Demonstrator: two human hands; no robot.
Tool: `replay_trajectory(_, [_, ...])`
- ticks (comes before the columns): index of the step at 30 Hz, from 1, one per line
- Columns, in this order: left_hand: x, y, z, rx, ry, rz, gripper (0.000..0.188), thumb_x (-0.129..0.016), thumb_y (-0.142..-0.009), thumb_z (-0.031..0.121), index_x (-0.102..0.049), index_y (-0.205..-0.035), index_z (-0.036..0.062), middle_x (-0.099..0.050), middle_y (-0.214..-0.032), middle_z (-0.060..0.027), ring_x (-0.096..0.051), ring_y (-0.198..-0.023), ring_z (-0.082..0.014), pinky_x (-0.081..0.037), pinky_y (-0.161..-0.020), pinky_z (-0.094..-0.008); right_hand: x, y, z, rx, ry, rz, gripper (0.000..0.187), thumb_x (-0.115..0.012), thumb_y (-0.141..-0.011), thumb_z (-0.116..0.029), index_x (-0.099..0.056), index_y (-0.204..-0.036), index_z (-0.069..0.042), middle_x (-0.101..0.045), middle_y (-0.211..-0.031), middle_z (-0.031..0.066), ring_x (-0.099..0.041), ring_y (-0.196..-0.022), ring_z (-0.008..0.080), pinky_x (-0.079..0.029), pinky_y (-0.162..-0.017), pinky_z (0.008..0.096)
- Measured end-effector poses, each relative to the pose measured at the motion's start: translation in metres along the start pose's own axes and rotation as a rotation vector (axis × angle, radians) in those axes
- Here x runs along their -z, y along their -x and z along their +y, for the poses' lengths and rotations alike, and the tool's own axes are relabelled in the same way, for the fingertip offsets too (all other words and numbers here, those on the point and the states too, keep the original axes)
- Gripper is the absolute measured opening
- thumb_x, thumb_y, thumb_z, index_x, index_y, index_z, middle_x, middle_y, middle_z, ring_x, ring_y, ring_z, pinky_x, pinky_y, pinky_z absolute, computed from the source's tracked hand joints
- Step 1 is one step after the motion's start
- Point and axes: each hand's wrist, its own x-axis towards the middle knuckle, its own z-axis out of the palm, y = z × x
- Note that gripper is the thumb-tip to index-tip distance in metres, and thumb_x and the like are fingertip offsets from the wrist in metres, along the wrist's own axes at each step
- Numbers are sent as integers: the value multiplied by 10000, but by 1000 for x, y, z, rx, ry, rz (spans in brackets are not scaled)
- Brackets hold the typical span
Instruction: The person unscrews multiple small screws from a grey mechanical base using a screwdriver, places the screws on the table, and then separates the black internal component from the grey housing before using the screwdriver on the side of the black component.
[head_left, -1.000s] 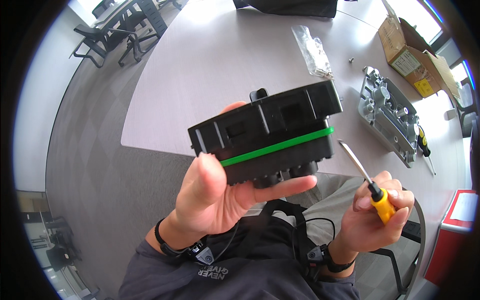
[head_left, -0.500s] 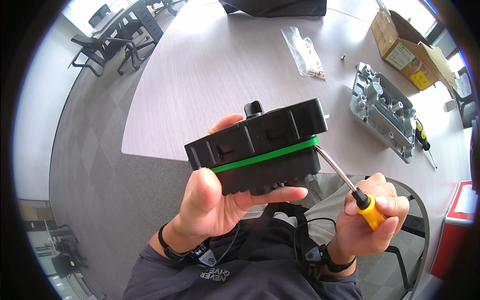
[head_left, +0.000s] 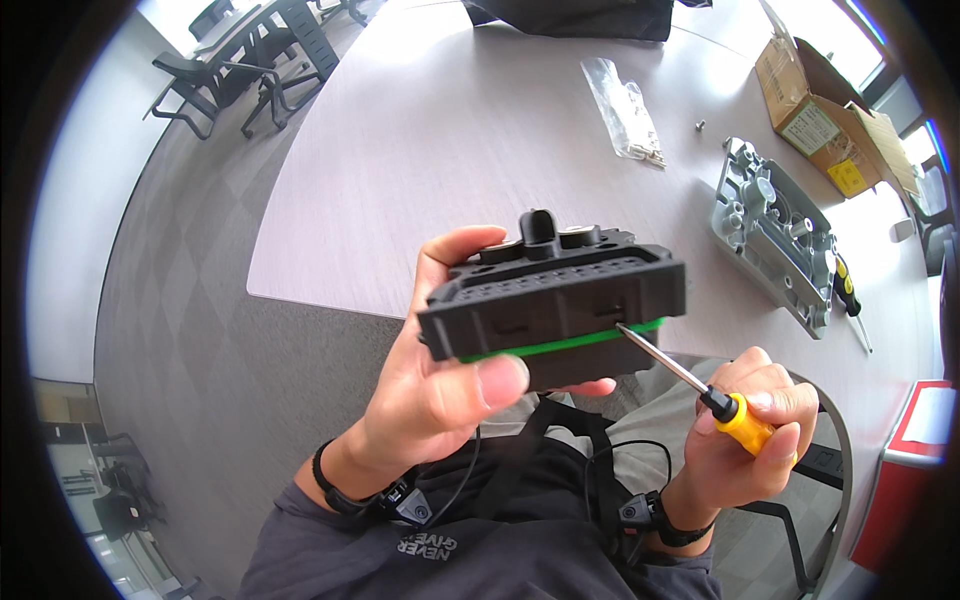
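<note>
A black plastic connector housing with a green seal round its middle is held up in front of me. My left hand grips its left end, thumb along the near side and fingers behind and beneath. On its top stands a black knob between round parts. My right hand is closed round the yellow handle of a screwdriver. The screwdriver's tip meets the housing's near side close to the green seal, toward the right end; whether it presses under the seal I cannot tell.
On the table lie a grey metal casing, a second screwdriver beside it, a clear bag of screws and a loose screw. A cardboard box stands far right. A red box is at the right edge.
My left hand has tipped the housing so its top face shows more, and its thumb has shifted right. The screwdriver tip has moved from the seal's right end to the near side.
</note>
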Motion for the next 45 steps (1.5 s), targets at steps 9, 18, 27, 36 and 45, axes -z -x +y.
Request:
replay_trajectory(9, [0,3,6,-93,-199,37,893,-765,-695,108,-161,-1352,92,-365,-1239,-122,-407,-1186,-200,-335,-977,-328,-5,11,-6,-20,-49,97,346,-514,-925,-371,-594,-869,-39,-572,-626,62,-508,-526,142,-397,-457,235])
replay_trajectory(18, [-11,2,14,16,-113,173,1028,-825,-553,200,-207,-1360,49,-380,-1271,-91,-410,-1240,-239,-322,-1071,-369,-11,10,-2,-7,-75,52,296,-420,-941,-279,-549,-845,-31,-511,-599,65,-417,-524,99,-273,-429,206])
replay_trajectory(27, [2,3,13,-52,-34,-102,855,-639,-687,49,-136,-1378,64,-309,-1319,-123,-357,-1272,-256,-304,-1058,-386,-12,10,-4,-10,-113,114,292,-419,-942,-275,-546,-842,-31,-508,-583,64,-394,-526,103,-278,-414,183])
replay_trajectory(36, [6,5,14,16,159,-196,677,-481,-821,-29,-101,-1375,53,-305,-1310,-161,-372,-1247,-252,-321,-1027,-392,-10,12,-4,-18,-80,107,302,-405,-949,-283,-549,-859,-34,-515,-591,69,-404,-538,104,-283,-416,182])
replay_trajectory(45, [5,3,8,-61,-11,-155,718,-529,-768,25,-126,-1361,63,-318,-1273,-151,-398,-1204,-243,-323,-1024,-395,-18,8,-5,18,-42,26,333,-413,-937,-302,-558,-833,-21,-510,-575,65,-416,-498,105,-276,-415,194])
